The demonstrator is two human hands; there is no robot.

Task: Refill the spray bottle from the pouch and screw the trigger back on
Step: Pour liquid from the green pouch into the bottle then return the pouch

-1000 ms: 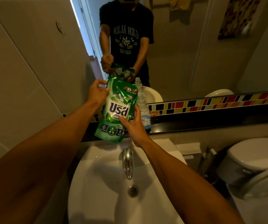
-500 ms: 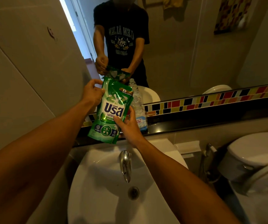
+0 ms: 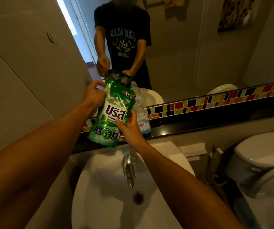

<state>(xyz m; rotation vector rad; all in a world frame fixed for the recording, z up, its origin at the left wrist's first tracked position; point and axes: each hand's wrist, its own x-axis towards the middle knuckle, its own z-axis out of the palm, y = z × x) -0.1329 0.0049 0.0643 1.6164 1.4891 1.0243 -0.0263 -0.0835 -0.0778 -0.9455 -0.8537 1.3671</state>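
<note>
A green refill pouch point(image 3: 111, 113) with white and blue lettering is held upright above the back of the sink. My left hand point(image 3: 94, 95) pinches its upper left corner. My right hand point(image 3: 130, 129) grips its lower right edge. Behind the pouch a clear plastic bottle point(image 3: 141, 111) with a blue label stands on the black ledge point(image 3: 199, 123), its neck bare with no trigger on it. The pouch hides the bottle's left side. No trigger head is in sight.
A white sink point(image 3: 109, 204) with a chrome tap point(image 3: 128, 169) lies below my hands. A mirror point(image 3: 182, 47) above the ledge reflects a person holding the pouch. A white toilet point(image 3: 263, 159) stands at right, a hose sprayer point(image 3: 215, 151) beside it. A tiled wall closes the left.
The pouch and both hands stay in the same grip; the view has shifted slightly, and the pouch sits a little further left and lower against the bottle.
</note>
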